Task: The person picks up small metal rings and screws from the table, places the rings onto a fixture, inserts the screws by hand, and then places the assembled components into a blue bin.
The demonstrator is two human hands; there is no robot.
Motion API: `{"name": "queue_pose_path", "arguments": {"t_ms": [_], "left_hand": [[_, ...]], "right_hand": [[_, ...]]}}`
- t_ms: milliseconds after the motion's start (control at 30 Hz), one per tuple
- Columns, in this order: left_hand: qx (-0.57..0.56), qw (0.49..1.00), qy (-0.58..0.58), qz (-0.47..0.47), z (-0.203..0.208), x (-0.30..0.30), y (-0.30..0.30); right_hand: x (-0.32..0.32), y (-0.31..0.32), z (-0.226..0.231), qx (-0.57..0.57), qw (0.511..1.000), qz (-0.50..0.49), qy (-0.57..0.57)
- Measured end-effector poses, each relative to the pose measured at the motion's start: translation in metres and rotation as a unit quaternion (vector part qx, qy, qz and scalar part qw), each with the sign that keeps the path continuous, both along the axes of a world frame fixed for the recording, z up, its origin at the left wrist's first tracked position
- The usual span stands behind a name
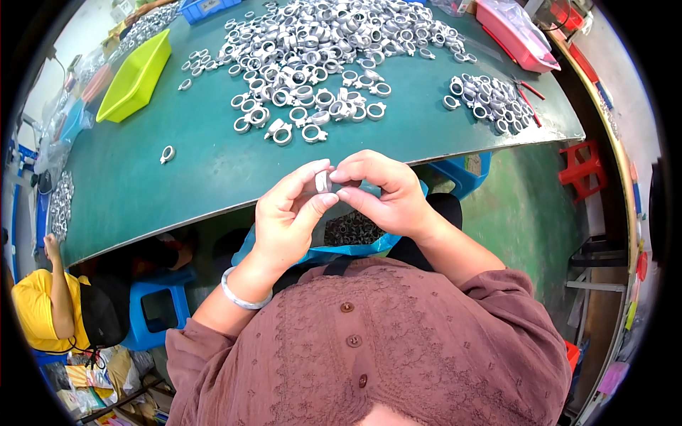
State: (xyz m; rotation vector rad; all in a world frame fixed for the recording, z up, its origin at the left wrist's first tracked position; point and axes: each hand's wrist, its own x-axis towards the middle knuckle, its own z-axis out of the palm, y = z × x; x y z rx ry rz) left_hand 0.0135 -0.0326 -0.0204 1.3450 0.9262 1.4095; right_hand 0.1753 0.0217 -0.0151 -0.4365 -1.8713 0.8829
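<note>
Far to the left of the hands sits a co-worker in a yellow shirt, one arm raised toward a small heap of silver metal rings. Nearer, on the green table, a lime-green plastic bin stands ahead and to the left of the hands, and a lone ring lies closer in. The left hand pinches a silver ring clamp between thumb and fingers, at the table's near edge. Beyond both hands spreads a large pile of similar clamps; below them, a blue bag holds dark small parts. The right hand meets the left, its fingertips against the clamp's right side. Farther right lie a smaller clamp heap, a pink bin, red-handled pliers and a red stool.
</note>
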Motion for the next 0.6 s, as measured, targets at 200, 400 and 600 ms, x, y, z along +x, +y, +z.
{"name": "queue_pose_path", "arguments": {"t_ms": [200,400,600], "left_hand": [[0.037,0.996,0.062,0.044,0.002,0.001,-0.001],[0.101,0.976,0.166,0.101,0.000,-0.001,0.001],[0.119,0.966,0.195,0.118,0.005,0.001,0.000]], "right_hand": [[0.003,-0.005,0.008,-0.052,0.999,0.012,-0.012],[0.001,-0.009,0.009,-0.067,0.997,0.025,0.000],[0.001,-0.013,0.004,-0.266,0.962,0.050,0.042]]}}
